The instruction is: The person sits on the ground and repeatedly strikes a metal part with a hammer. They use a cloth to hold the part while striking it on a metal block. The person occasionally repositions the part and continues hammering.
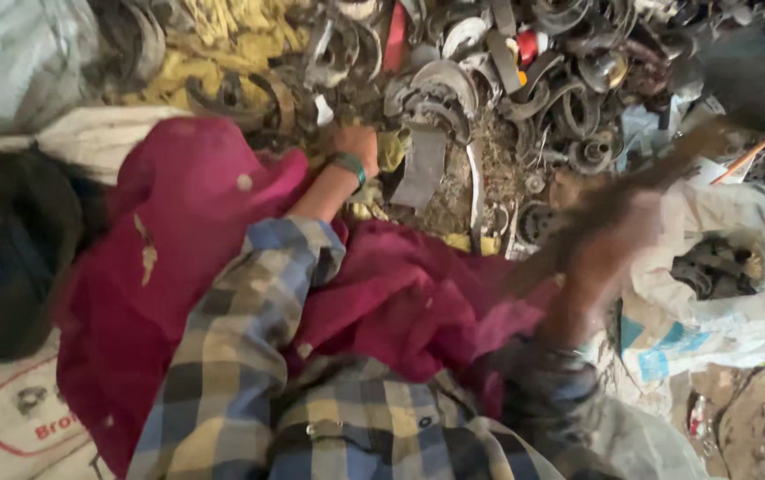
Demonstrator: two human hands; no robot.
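Among the heap of curved metal scrap (525, 98), the left hand (356, 147) is closed and rests on the pieces, beside a flat grey strip (421, 169); whether it grips one, one cannot tell. The right hand (609, 253) is blurred, so its state cannot be told. The pieces look dark, rusty and tangled, with thin edges. A sharp edge could cut the bare fingers, and the pile could slide onto the red cloth (178, 267).
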